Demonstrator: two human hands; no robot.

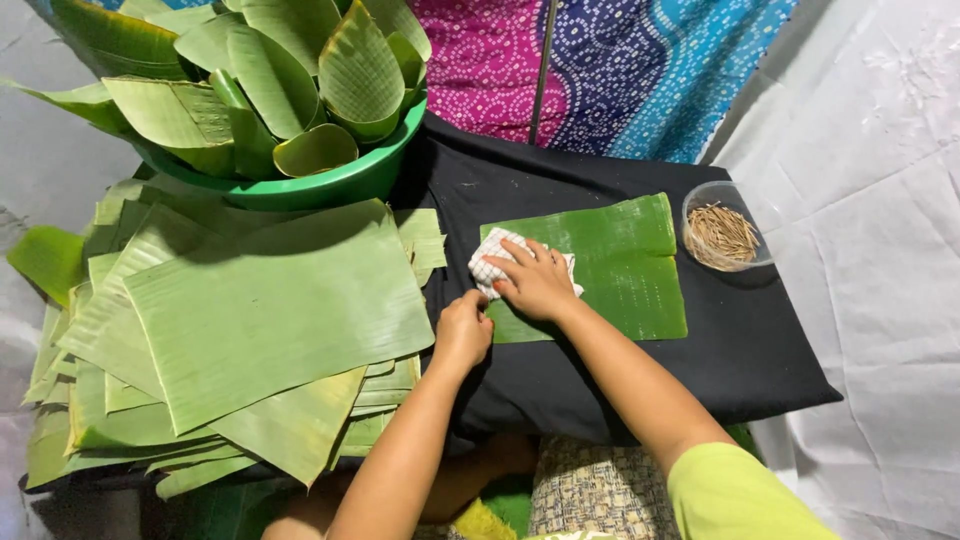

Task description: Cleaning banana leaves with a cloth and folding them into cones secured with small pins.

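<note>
— One banana leaf piece was laid flat on the black cloth, right of centre. What was pressed on it?

— A checked rag was pinned at its left end under the right hand, fingers spread. The near left edge was pinched by the left hand, fingers curled.

— And around it?

— Stacked leaves were seen left, a green basin of folded leaves far left, a bowl of sticks right.

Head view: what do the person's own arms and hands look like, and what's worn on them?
Both forearms are bare. The left hand and right hand wear no gloves or visible jewellery. A short lime-green fabric sleeve covers the right upper arm.
</note>
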